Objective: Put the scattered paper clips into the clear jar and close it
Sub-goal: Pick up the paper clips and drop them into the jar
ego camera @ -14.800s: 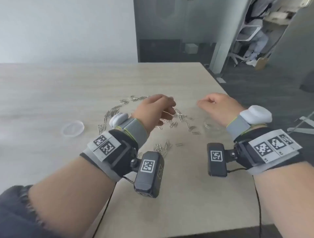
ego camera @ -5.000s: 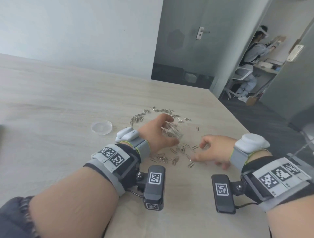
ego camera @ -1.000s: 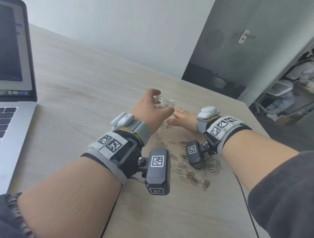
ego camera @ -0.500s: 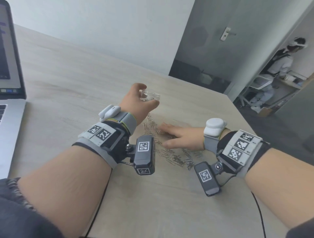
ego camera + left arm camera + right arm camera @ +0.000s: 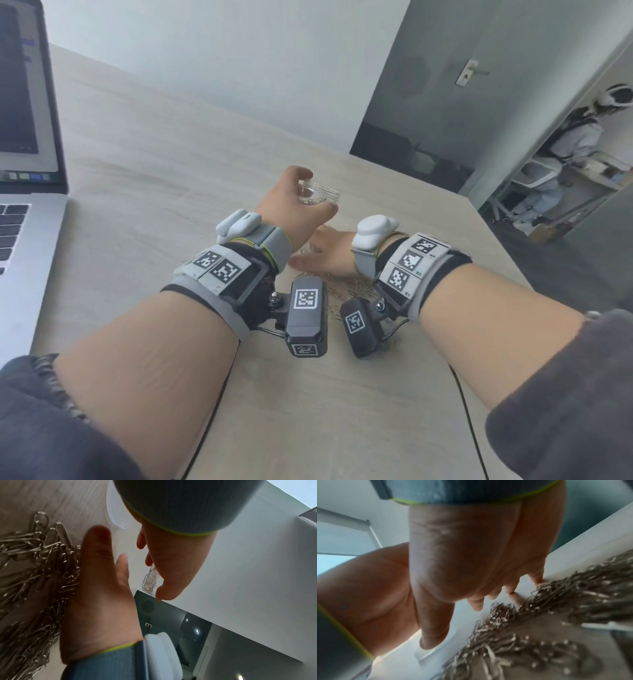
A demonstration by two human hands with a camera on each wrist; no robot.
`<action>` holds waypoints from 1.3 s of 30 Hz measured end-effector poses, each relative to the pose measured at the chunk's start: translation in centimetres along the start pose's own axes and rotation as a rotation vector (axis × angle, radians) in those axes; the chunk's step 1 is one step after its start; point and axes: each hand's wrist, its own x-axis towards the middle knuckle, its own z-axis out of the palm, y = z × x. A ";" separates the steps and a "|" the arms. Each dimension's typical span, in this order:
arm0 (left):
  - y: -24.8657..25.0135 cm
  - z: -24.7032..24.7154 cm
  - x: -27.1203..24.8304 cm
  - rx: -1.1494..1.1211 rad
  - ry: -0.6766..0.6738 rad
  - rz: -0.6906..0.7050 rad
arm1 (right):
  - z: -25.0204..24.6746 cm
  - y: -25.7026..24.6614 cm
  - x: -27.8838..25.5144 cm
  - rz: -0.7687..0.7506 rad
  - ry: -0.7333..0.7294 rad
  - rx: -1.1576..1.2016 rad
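Note:
My left hand (image 5: 313, 190) grips the small clear jar (image 5: 325, 198) a little above the wooden table (image 5: 171, 164); several clips show inside the jar (image 5: 150, 577). My right hand (image 5: 323, 258) lies flat on the table just below it, fingers straight, edge against the pile of silver paper clips (image 5: 356, 291). In the left wrist view the right hand (image 5: 109, 547) borders the clips (image 5: 34, 574), and the clear lid (image 5: 116, 513) lies on the table beyond. In the right wrist view the fingertips (image 5: 510, 589) touch the table beside the clips (image 5: 556, 601).
An open laptop (image 5: 20, 171) stands at the table's left. The table's right edge (image 5: 507, 274) runs close behind the right wrist. A person (image 5: 575, 137) sits at a desk in the room beyond the open door.
The flat right hand has slid left along the table, closer under the left hand, with the clips bunched against it. The left hand still holds the jar up.

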 end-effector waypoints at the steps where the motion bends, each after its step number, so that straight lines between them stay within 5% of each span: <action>1: 0.0 0.0 0.0 0.002 -0.002 0.000 | 0.6 -0.2 0.6 -0.011 0.000 -0.002; 10: 0.1 0.4 -0.3 -0.028 -0.031 -0.003 | 4.0 1.8 -1.7 -0.115 -0.004 -0.049; 17: -0.1 0.5 -0.9 0.008 -0.051 0.010 | 1.5 2.3 -7.3 -0.069 -0.065 -0.100; 25: -0.3 0.6 -0.5 0.008 -0.042 0.003 | 1.6 0.3 -1.7 0.045 0.061 -0.066; 36: 0.0 0.8 -0.6 0.006 -0.057 0.003 | 4.0 -1.1 -3.4 -0.207 -0.090 -0.250; 39: -0.2 0.7 -0.9 0.011 -0.062 0.002 | 4.4 0.0 -6.1 -0.179 -0.075 -0.189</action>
